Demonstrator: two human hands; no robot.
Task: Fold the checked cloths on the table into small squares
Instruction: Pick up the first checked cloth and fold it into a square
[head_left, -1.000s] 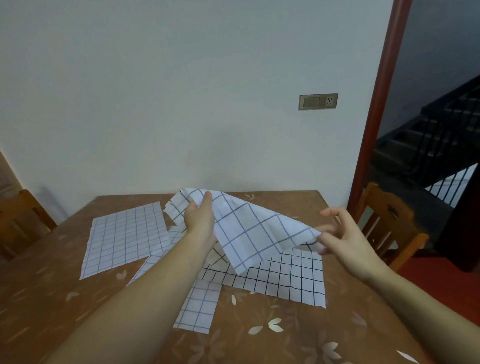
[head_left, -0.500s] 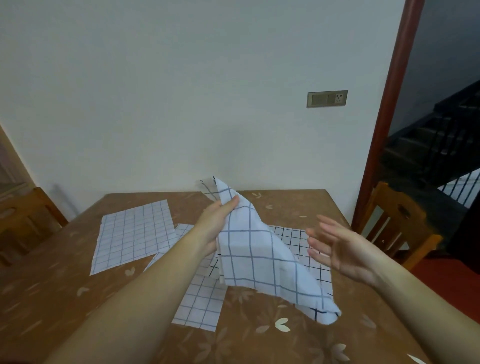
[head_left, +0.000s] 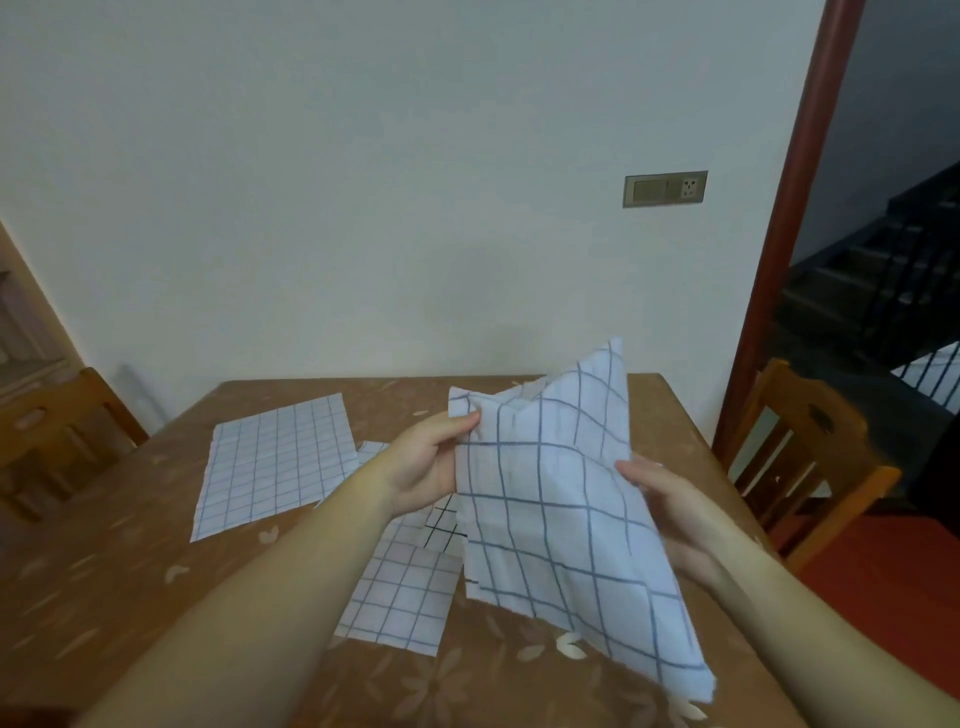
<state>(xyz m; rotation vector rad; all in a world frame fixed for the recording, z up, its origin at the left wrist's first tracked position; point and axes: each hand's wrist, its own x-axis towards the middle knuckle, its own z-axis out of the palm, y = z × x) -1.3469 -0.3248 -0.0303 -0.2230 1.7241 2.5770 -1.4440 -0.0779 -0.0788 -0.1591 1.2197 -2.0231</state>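
I hold the cloth (head_left: 556, 499) above the worktop (head_left: 104, 597), its long axis running from upper left down to a low right corner. My left hand (head_left: 426, 467) pinches the top edge; my right hand (head_left: 670, 499), open half a second ago, now grips its right side. No writing shows.

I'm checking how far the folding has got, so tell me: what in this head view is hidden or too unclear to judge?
- Right hand: its fingertips lie behind the held cloth, so its grip is unclear.
- Black-checked cloth: only a sliver shows between the left hand and the held cloth.
- Cloth under the left forearm: partly covered, its outline unclear.
- Held cloth: layers of fold cannot be counted.
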